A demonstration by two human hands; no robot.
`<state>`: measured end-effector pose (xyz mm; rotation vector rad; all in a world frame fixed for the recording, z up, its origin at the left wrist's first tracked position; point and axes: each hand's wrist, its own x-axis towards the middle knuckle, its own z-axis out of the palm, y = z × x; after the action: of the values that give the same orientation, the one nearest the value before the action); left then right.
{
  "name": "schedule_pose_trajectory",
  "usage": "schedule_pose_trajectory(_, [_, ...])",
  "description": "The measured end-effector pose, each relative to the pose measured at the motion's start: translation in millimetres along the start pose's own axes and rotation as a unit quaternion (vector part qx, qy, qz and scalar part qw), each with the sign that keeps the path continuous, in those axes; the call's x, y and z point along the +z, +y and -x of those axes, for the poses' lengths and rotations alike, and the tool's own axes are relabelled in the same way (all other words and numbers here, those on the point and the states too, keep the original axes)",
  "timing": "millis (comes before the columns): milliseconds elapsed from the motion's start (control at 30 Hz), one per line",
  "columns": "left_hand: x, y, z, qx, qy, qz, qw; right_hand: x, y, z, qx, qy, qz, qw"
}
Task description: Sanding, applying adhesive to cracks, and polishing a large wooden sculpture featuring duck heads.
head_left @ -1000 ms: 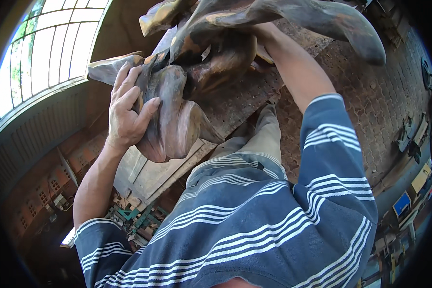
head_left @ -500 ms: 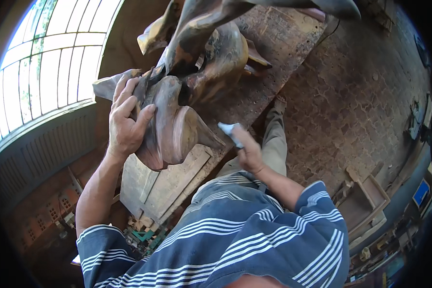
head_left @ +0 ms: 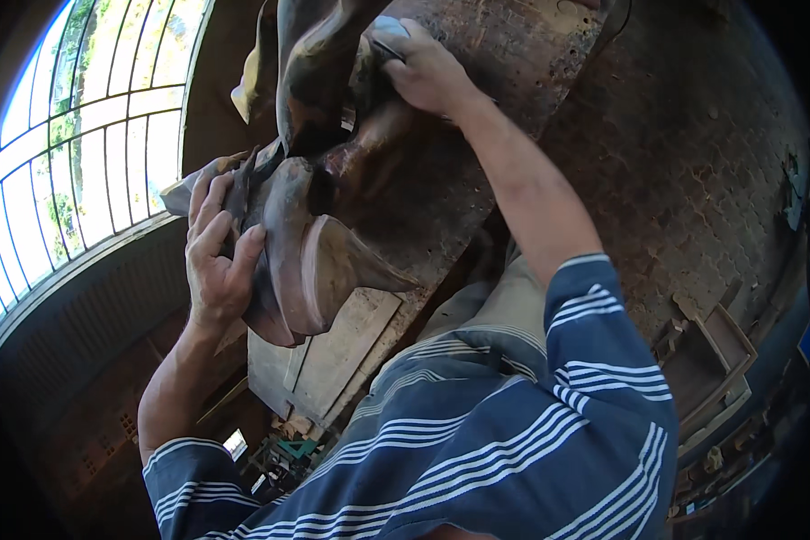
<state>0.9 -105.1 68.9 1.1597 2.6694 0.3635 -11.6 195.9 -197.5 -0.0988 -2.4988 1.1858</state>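
Note:
A large, twisting brown wooden carving (head_left: 283, 211) lies on the workbench, its curved lobes reaching toward the far edge of view. My left hand (head_left: 216, 261) grips its near left part, fingers over the top and thumb along the side. Farther off, my right hand (head_left: 426, 74) presses a pale blue folded piece (head_left: 390, 27), like a cloth or a sheet of sandpaper, against the carving's far right part. Most of that piece is hidden under my fingers, so its kind is unclear.
The worn, pitted workbench (head_left: 513, 54) runs beneath the carving, with a flat board (head_left: 351, 333) at its near end. A barred window (head_left: 90, 144) is at the left. Wooden trays (head_left: 724, 351) stand on the paved floor at right; a green object (head_left: 297, 447) sits lower left.
My right hand has swung away from my body, up and left, carrying the pale blue piece from beside my waist onto the carving. My left hand keeps its grip on the wood.

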Motion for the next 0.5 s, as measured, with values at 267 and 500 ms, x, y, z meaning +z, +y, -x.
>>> schedule_pose_trajectory(267, [23,-8,-29,0.036,-0.008,0.028,0.999,38,102,-81,0.122,-0.067,0.018,0.99])
schedule_pose_trajectory(500, [8,-8,-6,-0.014,-0.001,-0.002,1.0,26,-54,144,-0.033,0.168,-0.047,0.984])
